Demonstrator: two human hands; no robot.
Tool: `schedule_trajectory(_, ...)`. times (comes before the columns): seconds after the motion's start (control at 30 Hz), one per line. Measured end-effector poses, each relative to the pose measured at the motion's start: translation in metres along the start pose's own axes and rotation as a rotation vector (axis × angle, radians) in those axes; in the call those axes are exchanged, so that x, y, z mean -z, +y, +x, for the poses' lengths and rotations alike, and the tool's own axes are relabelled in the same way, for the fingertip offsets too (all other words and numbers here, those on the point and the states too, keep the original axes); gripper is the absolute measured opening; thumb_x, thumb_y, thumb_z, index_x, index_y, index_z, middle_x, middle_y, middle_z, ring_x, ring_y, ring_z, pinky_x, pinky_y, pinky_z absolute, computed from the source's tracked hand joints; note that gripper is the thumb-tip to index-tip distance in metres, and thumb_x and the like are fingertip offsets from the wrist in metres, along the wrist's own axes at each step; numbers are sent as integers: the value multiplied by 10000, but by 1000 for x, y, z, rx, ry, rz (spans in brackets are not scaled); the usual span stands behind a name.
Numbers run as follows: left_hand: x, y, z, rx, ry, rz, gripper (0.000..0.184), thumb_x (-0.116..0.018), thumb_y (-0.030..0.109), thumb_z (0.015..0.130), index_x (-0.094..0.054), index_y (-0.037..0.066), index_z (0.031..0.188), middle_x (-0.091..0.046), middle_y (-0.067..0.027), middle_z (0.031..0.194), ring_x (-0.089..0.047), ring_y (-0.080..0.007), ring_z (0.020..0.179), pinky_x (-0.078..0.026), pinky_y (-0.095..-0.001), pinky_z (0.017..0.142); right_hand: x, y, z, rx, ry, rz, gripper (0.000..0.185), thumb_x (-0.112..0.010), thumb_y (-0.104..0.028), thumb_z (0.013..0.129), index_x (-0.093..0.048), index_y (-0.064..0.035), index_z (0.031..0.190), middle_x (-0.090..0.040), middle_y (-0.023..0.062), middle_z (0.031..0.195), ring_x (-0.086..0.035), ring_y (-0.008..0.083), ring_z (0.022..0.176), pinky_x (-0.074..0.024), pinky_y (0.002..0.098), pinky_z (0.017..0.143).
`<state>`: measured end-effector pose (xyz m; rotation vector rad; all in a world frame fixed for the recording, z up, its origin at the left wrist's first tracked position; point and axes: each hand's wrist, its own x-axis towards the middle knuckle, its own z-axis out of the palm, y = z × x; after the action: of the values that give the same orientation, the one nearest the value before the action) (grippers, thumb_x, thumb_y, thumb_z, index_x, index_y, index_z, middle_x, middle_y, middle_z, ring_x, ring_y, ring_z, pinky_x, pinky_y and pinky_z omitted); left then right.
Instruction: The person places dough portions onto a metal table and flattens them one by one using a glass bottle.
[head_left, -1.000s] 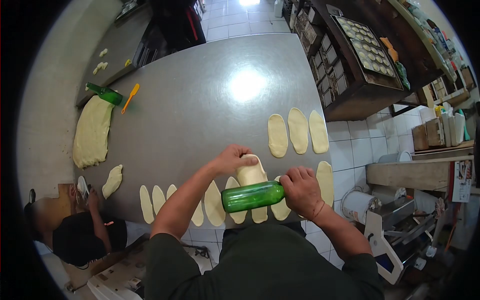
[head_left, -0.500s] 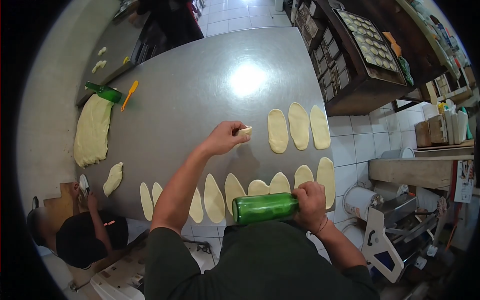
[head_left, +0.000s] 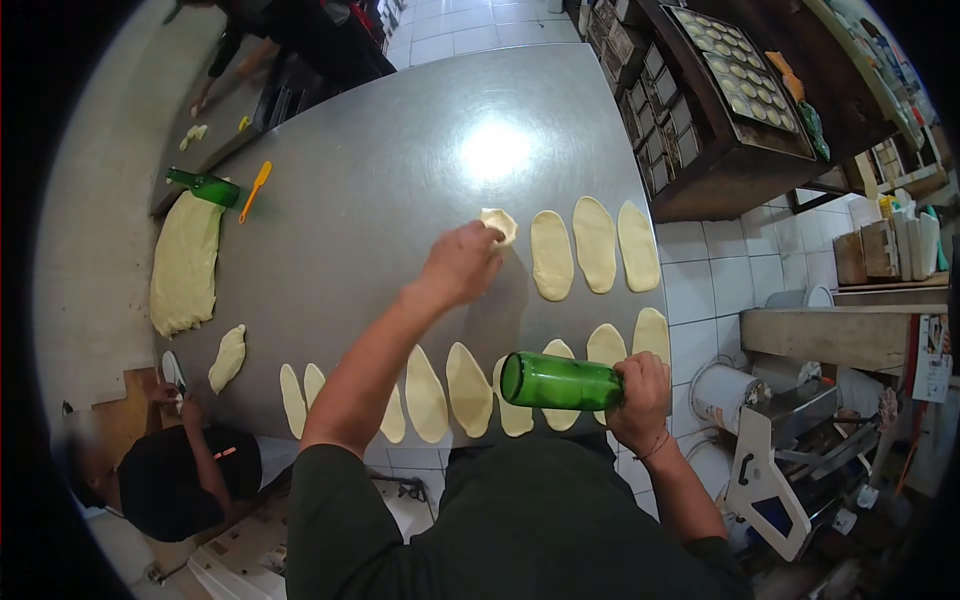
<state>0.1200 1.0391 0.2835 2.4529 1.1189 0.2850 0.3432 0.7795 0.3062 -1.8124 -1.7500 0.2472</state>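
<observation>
My left hand (head_left: 465, 262) reaches over the middle of the steel table, its fingers closed on the near edge of a small pale dough piece (head_left: 498, 222). Whether that piece rests on the metal I cannot tell. In my right hand (head_left: 641, 402) is the neck of a green glass bottle (head_left: 555, 382), held sideways above the near row of flattened dough. Long flat dough ovals lie in that row, such as one (head_left: 468, 390) left of the bottle. To the right of my left hand are three more ovals, the closest being a dough oval (head_left: 552, 256).
At the left lie a large dough slab (head_left: 185, 265), a smaller dough lump (head_left: 228, 360), another green bottle (head_left: 205, 187) and an orange spatula (head_left: 256, 190). One person (head_left: 185, 470) is at lower left, another (head_left: 320, 40) at the far end. Filled trays (head_left: 745, 85) stand upper right.
My left hand has moved forward with the dough piece, which now shows more of its face. My right hand has shifted right, carrying the bottle. The far person's arm now reaches over the side counter.
</observation>
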Motion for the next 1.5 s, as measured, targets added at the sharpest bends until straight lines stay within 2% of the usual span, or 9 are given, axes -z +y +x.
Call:
schedule_trajectory(0.13,-60,29,-60,128,-315,59,486,-692,218,846,-563,35,1277,-567,-222,1258,-583,-395,1123,-492,-482,873,-3,3,1,-17,-19,10,310,-648,50,639,-562,-48,921,-546,116,875,-534,321,824,-386,415,725)
schedule_trajectory(0.2,-109,31,-108,-101,-95,323,655,-684,199,795,-470,-17,1375,-491,-252,1344,-501,-383,1222,-432,-470,938,-7,4,0,-20,-19,19,316,-645,51,638,-559,-47,926,-544,113,876,-534,320,825,-385,416,728)
schedule_trajectory(0.43,-97,55,-111,-14,15,107,781,-667,326,839,-375,-64,1449,-307,-267,1526,-261,-440,1448,-226,-598,1153,-14,14,14,-25,-71,45,307,-650,42,652,-565,-37,937,-527,137,865,-535,345,812,-403,433,718)
schedule_trajectory(0.67,-103,53,-119,6,-166,136,859,-557,579,938,-344,-49,1483,-235,-270,1587,-163,-463,1498,-104,-685,1167,-66,46,91,18,34,200,297,-714,-5,709,-529,-14,941,-513,183,882,-532,404,826,-432,474,711)
schedule_trajectory(0.73,-94,44,-130,-70,296,82,808,-507,573,971,-357,-41,1475,-292,-243,1572,-232,-450,1477,-124,-668,1173,-85,50,115,105,-123,-98,286,-659,2,704,-533,-27,959,-518,183,890,-533,397,858,-439,472,740)
schedule_trajectory(0.83,-87,12,-135,-70,394,107,749,-489,543,985,-372,-9,1478,-341,-239,1545,-318,-449,1434,-126,-641,1184,-114,33,127,135,-386,-171,302,-620,6,678,-530,-34,964,-518,180,910,-530,382,890,-436,462,758)
schedule_trajectory(1.1,-73,-52,28,107,139,226,754,-422,519,1012,-345,-55,1493,-279,-281,1581,-231,-396,1497,-111,-605,1199,-169,51,161,39,-278,-350,297,-633,-49,717,-512,-27,987,-514,170,1006,-524,348,954,-429,433,782)
schedule_trajectory(1.27,-68,-73,124,303,255,203,752,-381,512,1034,-225,9,1571,-7,-250,1655,5,-397,1540,4,-643,1192,-176,77,218,49,-223,-367,328,-626,-3,696,-500,-21,998,-516,182,1019,-522,365,963,-433,462,789)
schedule_trajectory(1.5,-39,-69,119,87,635,298,807,-573,452,962,-239,28,1563,-103,-277,1640,-85,-425,1530,-42,-699,1158,-153,70,222,123,-214,-390,242,-621,-56,747,-542,-51,976,-530,145,1013,-529,338,974,-431,440,806)
